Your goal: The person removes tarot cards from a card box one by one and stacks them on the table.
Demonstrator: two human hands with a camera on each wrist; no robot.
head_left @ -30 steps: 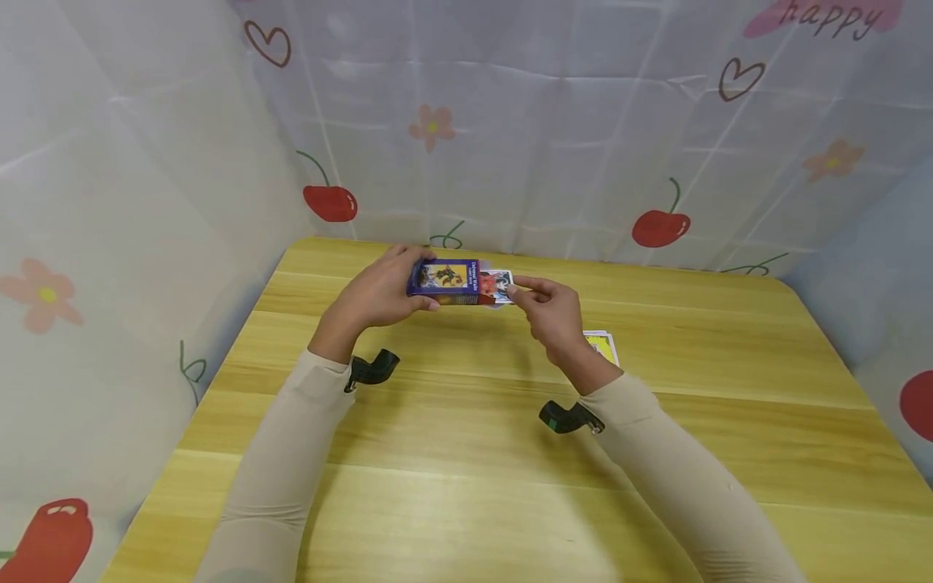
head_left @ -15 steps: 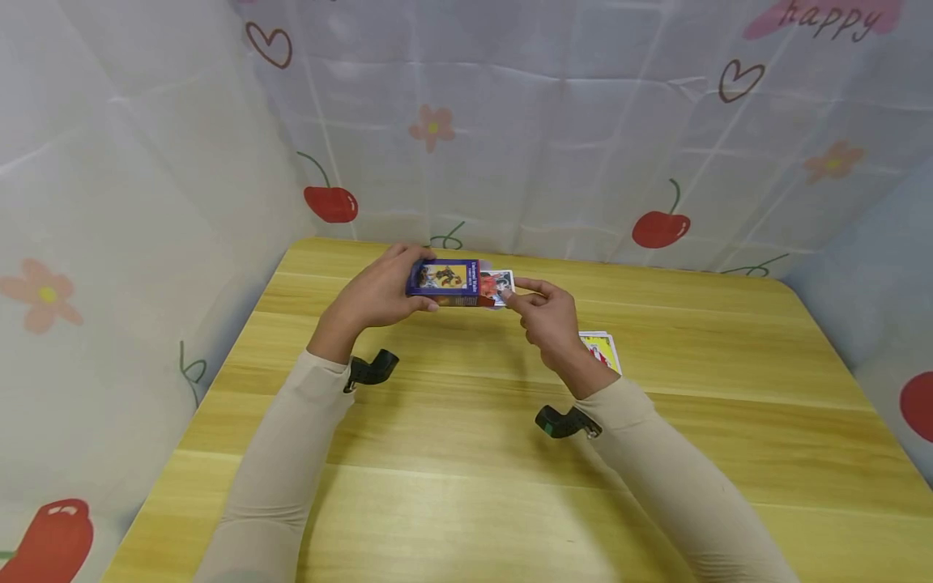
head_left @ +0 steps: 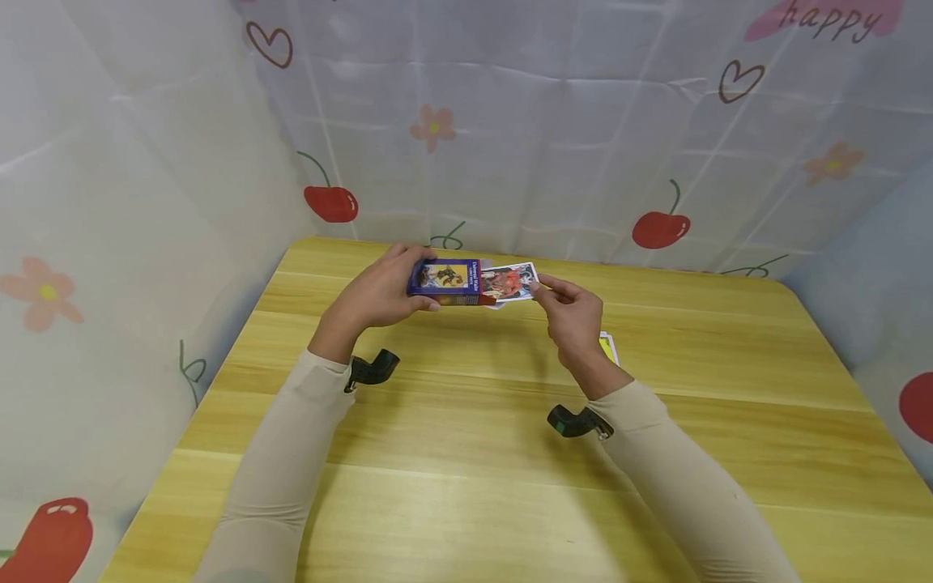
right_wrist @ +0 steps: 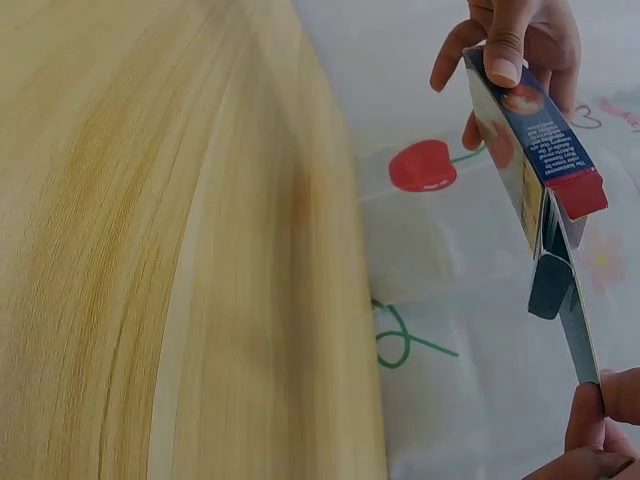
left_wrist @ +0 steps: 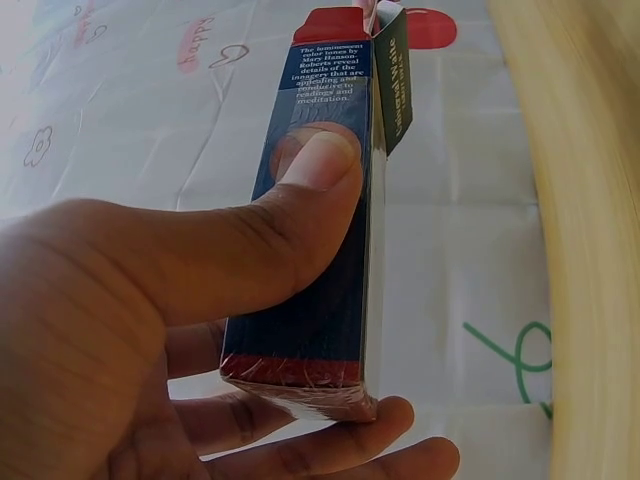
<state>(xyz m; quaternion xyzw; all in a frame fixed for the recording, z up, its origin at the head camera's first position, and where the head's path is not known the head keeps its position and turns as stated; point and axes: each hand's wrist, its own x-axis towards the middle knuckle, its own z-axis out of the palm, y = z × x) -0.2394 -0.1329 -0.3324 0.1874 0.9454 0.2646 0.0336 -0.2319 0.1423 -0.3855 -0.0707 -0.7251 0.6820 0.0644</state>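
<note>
My left hand (head_left: 379,287) grips a dark blue tarot card box (head_left: 446,278) by its closed end, thumb along the narrow side and fingers beneath. The box lies sideways above the table, its open end facing right. Red-edged flaps stand out there, and a blue flap (right_wrist: 548,285) hangs beside the opening in the right wrist view. Between thumb and fingertips my right hand (head_left: 572,316) pinches the outer end of an illustrated tarot card (head_left: 510,282). Much of that card sticks out of the box; its inner end is hidden inside.
Several cards with a yellow face (head_left: 609,346) lie on the wooden table (head_left: 437,470), partly hidden behind my right wrist. A white curtain (head_left: 525,162) printed with cherries and flowers hangs along the table's far edge.
My right hand has moved to the right, drawing the card farther out of the box and tilting it slightly. The left hand and the box have stayed in place.
</note>
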